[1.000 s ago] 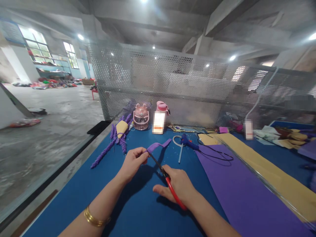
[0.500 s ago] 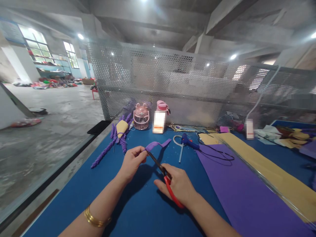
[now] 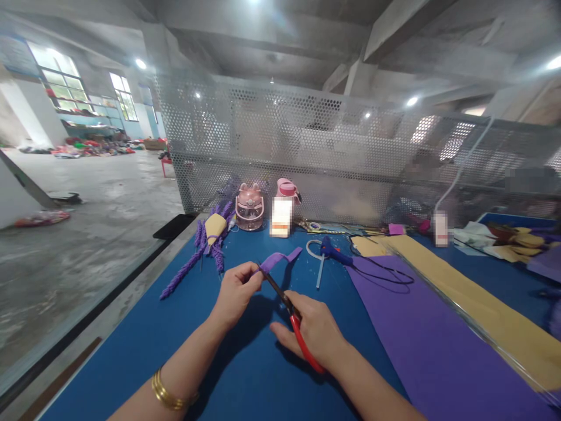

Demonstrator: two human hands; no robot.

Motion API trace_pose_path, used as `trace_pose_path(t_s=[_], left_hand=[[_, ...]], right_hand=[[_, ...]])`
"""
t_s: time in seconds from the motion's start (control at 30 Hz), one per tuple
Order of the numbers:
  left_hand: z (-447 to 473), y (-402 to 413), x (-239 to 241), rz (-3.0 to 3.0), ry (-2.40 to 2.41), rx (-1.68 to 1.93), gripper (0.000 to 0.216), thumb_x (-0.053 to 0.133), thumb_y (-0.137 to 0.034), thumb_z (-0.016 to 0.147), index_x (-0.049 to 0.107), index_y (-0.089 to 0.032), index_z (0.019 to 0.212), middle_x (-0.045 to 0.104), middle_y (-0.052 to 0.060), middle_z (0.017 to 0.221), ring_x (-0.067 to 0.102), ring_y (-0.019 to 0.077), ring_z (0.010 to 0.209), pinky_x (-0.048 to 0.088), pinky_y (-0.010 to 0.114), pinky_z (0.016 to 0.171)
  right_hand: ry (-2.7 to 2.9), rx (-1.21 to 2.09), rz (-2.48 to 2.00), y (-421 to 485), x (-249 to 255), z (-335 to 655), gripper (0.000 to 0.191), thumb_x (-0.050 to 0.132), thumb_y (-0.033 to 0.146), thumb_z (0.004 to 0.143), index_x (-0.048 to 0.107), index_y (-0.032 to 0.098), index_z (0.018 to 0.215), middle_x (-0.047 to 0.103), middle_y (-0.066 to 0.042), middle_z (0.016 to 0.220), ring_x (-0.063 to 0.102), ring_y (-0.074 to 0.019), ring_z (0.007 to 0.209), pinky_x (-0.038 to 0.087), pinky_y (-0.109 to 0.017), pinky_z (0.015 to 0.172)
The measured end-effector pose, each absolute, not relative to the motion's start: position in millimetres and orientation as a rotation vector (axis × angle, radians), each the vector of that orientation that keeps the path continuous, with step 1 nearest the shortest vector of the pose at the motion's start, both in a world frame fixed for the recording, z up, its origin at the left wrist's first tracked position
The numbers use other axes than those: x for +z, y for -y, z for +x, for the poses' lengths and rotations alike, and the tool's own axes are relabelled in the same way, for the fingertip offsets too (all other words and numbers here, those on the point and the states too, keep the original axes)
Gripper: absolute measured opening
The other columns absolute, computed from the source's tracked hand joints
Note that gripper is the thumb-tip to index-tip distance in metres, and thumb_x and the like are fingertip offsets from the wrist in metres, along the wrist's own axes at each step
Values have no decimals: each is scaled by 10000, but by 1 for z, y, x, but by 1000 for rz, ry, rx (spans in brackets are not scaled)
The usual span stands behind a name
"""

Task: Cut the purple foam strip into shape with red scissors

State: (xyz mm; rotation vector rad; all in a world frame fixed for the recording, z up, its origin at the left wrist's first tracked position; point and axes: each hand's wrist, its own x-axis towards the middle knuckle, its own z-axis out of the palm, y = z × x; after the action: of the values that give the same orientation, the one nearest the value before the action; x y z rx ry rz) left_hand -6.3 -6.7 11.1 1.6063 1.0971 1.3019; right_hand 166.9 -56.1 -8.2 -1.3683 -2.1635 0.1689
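My left hand (image 3: 236, 292) pinches one end of a purple foam strip (image 3: 280, 258), which curls up and away toward the right. My right hand (image 3: 318, 334) grips red-handled scissors (image 3: 291, 318), whose dark blades reach up to the strip right beside my left fingers. Both hands hover over the blue table (image 3: 245, 374). A gold bangle sits on my left wrist.
A large purple foam sheet (image 3: 429, 345) and a yellow sheet (image 3: 473, 304) lie to the right. A blue glue gun (image 3: 333, 252) with its cord, purple foam flower stems (image 3: 197, 257), two pink bottles (image 3: 249, 206) and a perforated metal screen (image 3: 350, 158) are at the back.
The scissors and my right hand have shifted slightly up and left toward the strip. My left hand keeps its pinch on the strip, almost still.
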Motion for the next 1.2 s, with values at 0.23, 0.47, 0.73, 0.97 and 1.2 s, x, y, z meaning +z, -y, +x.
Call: trace_pose_path(t_s=[0.23, 0.47, 0.73, 0.97, 1.2], left_hand=[[-4, 6, 11, 1570, -1083, 1306, 254, 530, -293, 726, 462, -163, 519, 427, -47, 488, 357, 88, 513, 280, 209, 501], [0, 7, 10, 1514, -1078, 1333, 251, 527, -280, 712, 452, -166, 501, 422, -47, 479, 354, 88, 515, 292, 205, 512], [0, 8, 9, 1488, -1085, 1335, 251, 535, -289, 702, 454, -165, 499, 425, -50, 471, 348, 85, 505, 287, 206, 510], [0, 7, 9, 1480, -1085, 1325, 258, 534, -297, 706, 456, -167, 496, 438, -47, 466, 350, 88, 500, 286, 210, 507], [-1, 7, 11, 1450, -1046, 1305, 262, 545, -305, 699, 459, -167, 494, 441, -48, 459, 345, 85, 488, 281, 215, 509]], right_hand=[[2213, -6, -1416, 52, -15, 170, 439, 397, 586, 869, 555, 187, 778, 606, -17, 642, 583, -170, 562, 291, -237, 519], [2236, -99, -1434, 50, -20, 169, 635, 138, 638, 908, 558, 174, 804, 648, -46, 653, 628, -201, 567, 242, -265, 495], [2265, -105, -1466, 49, -22, 169, 602, 165, 615, 921, 560, 169, 830, 667, -55, 684, 646, -206, 590, 240, -267, 495], [2261, -141, -1441, 48, -23, 170, 592, 169, 594, 932, 557, 168, 799, 662, -52, 656, 640, -193, 571, 235, -265, 493], [2254, -169, -1416, 48, -22, 172, 640, 109, 602, 929, 558, 169, 787, 657, -52, 638, 636, -196, 549, 228, -272, 486]])
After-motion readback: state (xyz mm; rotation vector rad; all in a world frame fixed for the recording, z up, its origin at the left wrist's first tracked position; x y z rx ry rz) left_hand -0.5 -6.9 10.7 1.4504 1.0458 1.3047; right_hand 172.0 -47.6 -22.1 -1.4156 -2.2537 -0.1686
